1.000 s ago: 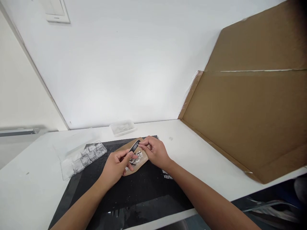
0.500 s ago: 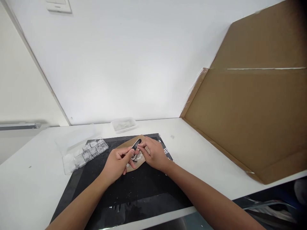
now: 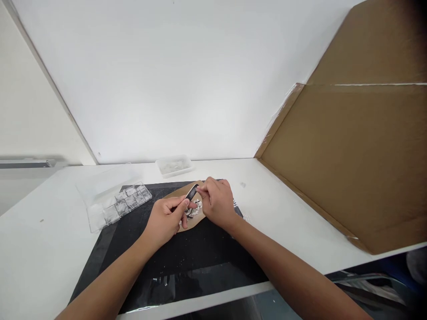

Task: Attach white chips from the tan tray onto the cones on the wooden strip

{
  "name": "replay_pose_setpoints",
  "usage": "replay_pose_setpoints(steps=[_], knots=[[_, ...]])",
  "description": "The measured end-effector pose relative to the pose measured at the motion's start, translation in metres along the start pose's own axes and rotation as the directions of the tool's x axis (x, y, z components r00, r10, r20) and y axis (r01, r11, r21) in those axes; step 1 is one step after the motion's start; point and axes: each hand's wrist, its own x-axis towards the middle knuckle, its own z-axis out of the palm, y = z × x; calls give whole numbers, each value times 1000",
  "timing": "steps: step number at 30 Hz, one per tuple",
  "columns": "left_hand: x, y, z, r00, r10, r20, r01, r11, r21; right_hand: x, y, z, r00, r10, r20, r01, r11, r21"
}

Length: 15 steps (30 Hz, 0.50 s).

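Between the thumb and fingers of my left hand [image 3: 168,218] is a small black oblong piece [image 3: 192,192] with a pale rim, tilted up to the right. My right hand [image 3: 218,201] is closed in a pinch by the upper end of that piece; whatever its fingertips hold is too small to make out. Both hands are over a brown oval sheet or shallow tray [image 3: 178,191], partly covered by them. Small white bits and dark slivers [image 3: 194,210] lie on it.
A black mat [image 3: 176,258] covers the table's front. To the left is a clear compartment box [image 3: 128,202] with whitish contents, beside clear plastic [image 3: 110,180]. A translucent tub [image 3: 175,166] stands near the wall. A large cardboard panel [image 3: 350,155] rises on the right.
My right hand has moved from the face of the black piece toward its upper right end, and its fingers have curled more. My left hand still holds the piece. The camera view has shifted slightly.
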Motion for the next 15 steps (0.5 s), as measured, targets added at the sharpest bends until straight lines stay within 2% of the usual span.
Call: replay_pose_setpoints(steps=[4, 8, 12, 15], knots=[[-2, -2, 1, 1000, 2, 4, -2, 999, 43, 1, 2, 0, 997, -22, 68, 20, 999, 25], [-4, -4, 1, 998, 57, -9, -56, 995, 88, 2, 4, -2, 998, 55, 13, -55, 998, 15], [-3, -5, 1, 994, 98, -37, -92, 984, 151, 3, 3, -2, 994, -20, 104, 12, 997, 72], [-3, -5, 1, 989, 140, -50, -130, 976, 175, 4, 1, -2, 997, 40, 66, -44, 997, 60]])
